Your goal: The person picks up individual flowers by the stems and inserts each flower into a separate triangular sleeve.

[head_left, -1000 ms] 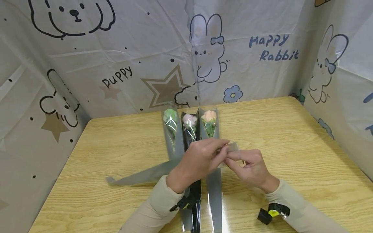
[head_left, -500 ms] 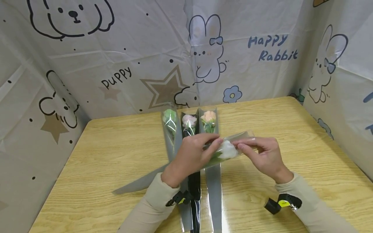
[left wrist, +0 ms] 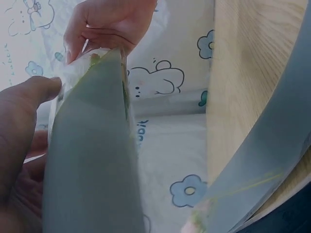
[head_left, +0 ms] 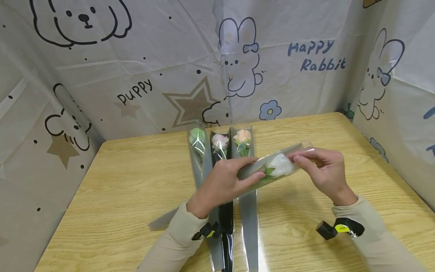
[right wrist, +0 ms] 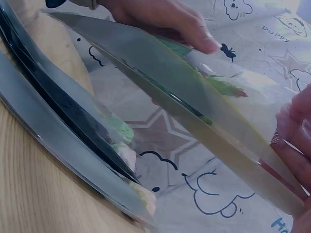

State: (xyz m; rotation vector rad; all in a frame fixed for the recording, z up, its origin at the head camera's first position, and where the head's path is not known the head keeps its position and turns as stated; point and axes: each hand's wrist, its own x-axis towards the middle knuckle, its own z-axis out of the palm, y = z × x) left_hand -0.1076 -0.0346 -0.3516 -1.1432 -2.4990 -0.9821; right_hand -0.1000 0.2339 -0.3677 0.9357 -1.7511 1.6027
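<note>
A white artificial flower (head_left: 279, 165) with green leaves lies inside a grey-and-clear wrapping sleeve (head_left: 163, 221), raised above the table and slanting up to the right. My left hand (head_left: 222, 183) grips the sleeve just below the bloom, thumb on one side and fingers on the other. At the sleeve's clear mouth, beside the bloom, my right hand (head_left: 326, 172) pinches the film between thumb and fingers. The left wrist view shows the sleeve's plain grey back (left wrist: 92, 155). In the right wrist view the sleeve's long side (right wrist: 160, 73) narrows towards the far end.
Three wrapped flowers lie side by side beneath my left arm: a green one (head_left: 198, 136), a pale pink one (head_left: 220, 142) in black wrap, and a peach one (head_left: 242, 136). A printed cloth (head_left: 136, 68) stands behind the wooden table (head_left: 323, 151).
The right hand has moved right and slightly up along the film. The white bloom, earlier hidden behind the hands, has come into view, and the sleeve has shifted right through the left hand's area.
</note>
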